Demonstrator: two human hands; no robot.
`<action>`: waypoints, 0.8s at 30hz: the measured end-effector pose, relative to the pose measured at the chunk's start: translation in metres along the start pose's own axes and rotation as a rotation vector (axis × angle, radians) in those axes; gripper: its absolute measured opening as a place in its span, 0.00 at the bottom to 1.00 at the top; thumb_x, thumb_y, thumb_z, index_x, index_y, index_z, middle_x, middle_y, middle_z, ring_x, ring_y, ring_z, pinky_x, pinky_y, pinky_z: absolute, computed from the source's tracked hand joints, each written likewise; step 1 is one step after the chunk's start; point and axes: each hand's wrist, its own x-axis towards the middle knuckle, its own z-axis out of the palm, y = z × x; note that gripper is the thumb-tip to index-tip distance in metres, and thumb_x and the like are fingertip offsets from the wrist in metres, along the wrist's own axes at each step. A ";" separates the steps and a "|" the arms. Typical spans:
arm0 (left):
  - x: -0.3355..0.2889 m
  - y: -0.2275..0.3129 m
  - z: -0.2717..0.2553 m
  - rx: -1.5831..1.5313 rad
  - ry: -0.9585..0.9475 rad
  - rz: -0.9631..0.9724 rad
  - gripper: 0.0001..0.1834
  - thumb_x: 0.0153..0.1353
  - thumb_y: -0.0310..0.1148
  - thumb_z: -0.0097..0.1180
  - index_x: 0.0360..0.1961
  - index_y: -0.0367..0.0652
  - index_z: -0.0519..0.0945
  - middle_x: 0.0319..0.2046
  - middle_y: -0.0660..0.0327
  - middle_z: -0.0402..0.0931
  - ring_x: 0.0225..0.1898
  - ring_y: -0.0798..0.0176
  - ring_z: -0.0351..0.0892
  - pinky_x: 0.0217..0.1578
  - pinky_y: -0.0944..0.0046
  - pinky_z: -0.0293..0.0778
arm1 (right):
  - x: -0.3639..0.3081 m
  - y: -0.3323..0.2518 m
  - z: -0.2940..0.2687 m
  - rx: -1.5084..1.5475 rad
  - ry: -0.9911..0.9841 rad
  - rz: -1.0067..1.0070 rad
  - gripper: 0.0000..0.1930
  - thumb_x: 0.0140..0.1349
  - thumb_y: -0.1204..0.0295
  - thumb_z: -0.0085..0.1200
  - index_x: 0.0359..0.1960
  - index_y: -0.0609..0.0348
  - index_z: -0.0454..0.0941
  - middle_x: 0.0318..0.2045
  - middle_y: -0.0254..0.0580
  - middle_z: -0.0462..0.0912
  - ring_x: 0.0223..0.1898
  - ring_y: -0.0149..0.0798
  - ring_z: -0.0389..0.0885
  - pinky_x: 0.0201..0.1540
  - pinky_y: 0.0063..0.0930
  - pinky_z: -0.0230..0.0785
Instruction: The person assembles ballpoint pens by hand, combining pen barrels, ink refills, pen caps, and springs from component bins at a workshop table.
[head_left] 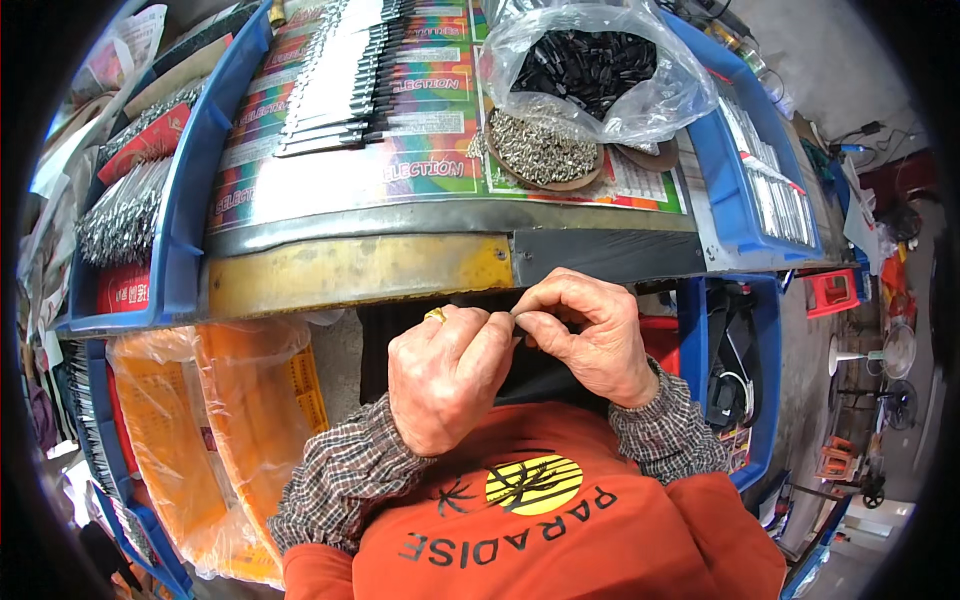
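Note:
In front of my chest, just below the bench edge, my left hand (440, 375) and my right hand (592, 335) meet with fingertips pinched together. Whatever sits between them is too small and hidden to name; only a dark bit shows near the right fingertips. On the bench beyond lies a row of thin, silvery metal pieces with dark ends (350, 85). To its right, a clear plastic bag (685, 85) holds many small black parts (590, 70). A shallow round dish (580, 184) heaped with small silvery metal parts (540, 145) stands before the bag.
The bench edge carries a brass-coloured strip (360, 277) and a black strip (610, 256). Blue bins with slim metal pieces flank the bench at left (185, 225) and right (735, 200). Orange plastic-wrapped packs (170, 440) stand lower left; another blue bin (768, 370) is lower right.

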 end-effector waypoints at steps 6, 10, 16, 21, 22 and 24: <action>0.008 -0.002 0.003 -0.001 0.072 0.031 0.14 0.42 0.22 0.64 0.34 0.38 0.78 0.24 0.59 0.74 0.24 0.58 0.76 0.23 0.61 0.72 | 0.004 -0.001 0.001 0.055 0.110 0.023 0.05 0.56 0.80 0.60 0.34 0.66 0.79 0.27 0.38 0.79 0.27 0.29 0.77 0.29 0.21 0.70; 0.013 -0.010 -0.001 0.006 0.096 0.060 0.14 0.42 0.23 0.64 0.33 0.38 0.77 0.23 0.59 0.71 0.23 0.57 0.74 0.22 0.60 0.72 | 0.025 -0.005 -0.025 -0.396 0.187 -0.289 0.08 0.53 0.78 0.63 0.35 0.64 0.80 0.28 0.41 0.80 0.27 0.36 0.77 0.31 0.27 0.69; 0.006 -0.018 -0.004 0.023 0.040 -0.019 0.14 0.42 0.21 0.65 0.33 0.39 0.77 0.24 0.58 0.74 0.24 0.56 0.75 0.24 0.60 0.72 | 0.058 0.012 -0.049 -0.856 0.296 -0.456 0.13 0.46 0.79 0.63 0.36 0.60 0.80 0.33 0.40 0.78 0.39 0.45 0.75 0.41 0.37 0.69; 0.005 -0.020 -0.006 0.015 0.037 -0.080 0.14 0.43 0.19 0.65 0.32 0.39 0.77 0.23 0.57 0.75 0.23 0.55 0.76 0.25 0.60 0.71 | 0.065 0.020 -0.051 -0.966 0.288 -0.453 0.13 0.45 0.78 0.63 0.35 0.60 0.80 0.35 0.41 0.76 0.41 0.45 0.72 0.43 0.37 0.68; 0.005 -0.020 -0.007 0.015 0.036 -0.080 0.14 0.43 0.19 0.65 0.32 0.39 0.77 0.23 0.57 0.75 0.23 0.55 0.76 0.25 0.60 0.71 | 0.065 0.022 -0.051 -0.966 0.288 -0.452 0.13 0.45 0.78 0.63 0.35 0.60 0.80 0.35 0.41 0.76 0.41 0.45 0.72 0.43 0.37 0.68; 0.005 -0.021 -0.007 0.002 0.026 -0.079 0.13 0.43 0.19 0.65 0.32 0.39 0.77 0.23 0.57 0.74 0.23 0.55 0.76 0.24 0.60 0.71 | 0.065 0.024 -0.050 -0.975 0.286 -0.442 0.12 0.45 0.78 0.63 0.35 0.60 0.80 0.35 0.40 0.76 0.41 0.45 0.72 0.42 0.37 0.68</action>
